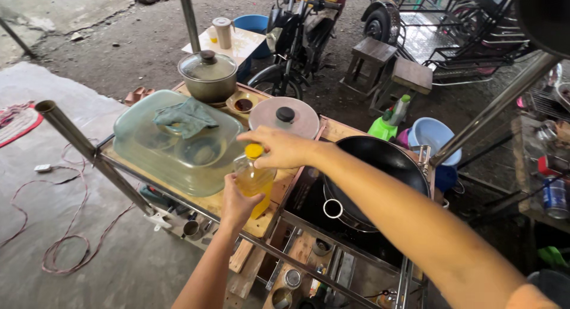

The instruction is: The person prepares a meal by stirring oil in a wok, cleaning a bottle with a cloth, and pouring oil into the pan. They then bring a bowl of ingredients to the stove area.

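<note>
A clear plastic bottle of yellow oil with a yellow cap stands on the wooden top of a food cart. My left hand wraps around the bottle's lower body from the near side. Over the bottle's top, my right hand has its fingers closed on the yellow cap. A black wok sits on the burner just to the right of the bottle.
An upturned clear plastic tub with a green cloth on it covers dishes at left. Behind stand a lidded metal pot, a round lid and a small sauce bowl. Slanted steel poles frame the cart. A motorbike and wooden stools are beyond.
</note>
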